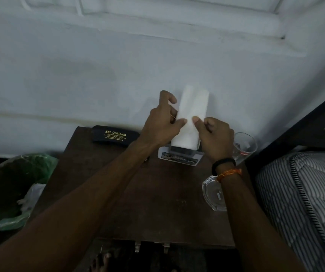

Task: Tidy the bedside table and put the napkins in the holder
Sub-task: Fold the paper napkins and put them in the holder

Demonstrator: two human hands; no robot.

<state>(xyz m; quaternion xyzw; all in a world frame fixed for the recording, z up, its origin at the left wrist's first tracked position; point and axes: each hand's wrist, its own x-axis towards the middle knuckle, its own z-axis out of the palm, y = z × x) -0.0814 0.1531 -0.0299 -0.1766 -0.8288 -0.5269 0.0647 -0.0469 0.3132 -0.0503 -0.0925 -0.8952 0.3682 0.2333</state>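
Note:
A folded stack of white napkins (192, 112) stands upright, its lower end inside a white napkin holder (179, 157) at the back of the dark wooden bedside table (138, 193). My left hand (162, 124) grips the stack's left edge, thumb on its front. My right hand (214, 137) pinches the right edge, thumb pressed on the front. The holder's far side is hidden behind the napkins.
A black spectacle case (114, 136) lies at the table's back left. A drinking glass (244, 146) stands at the back right, a glass ashtray (213, 193) on the right edge under my wrist. A green-lined bin (10, 193) stands left, a striped mattress (305, 203) right.

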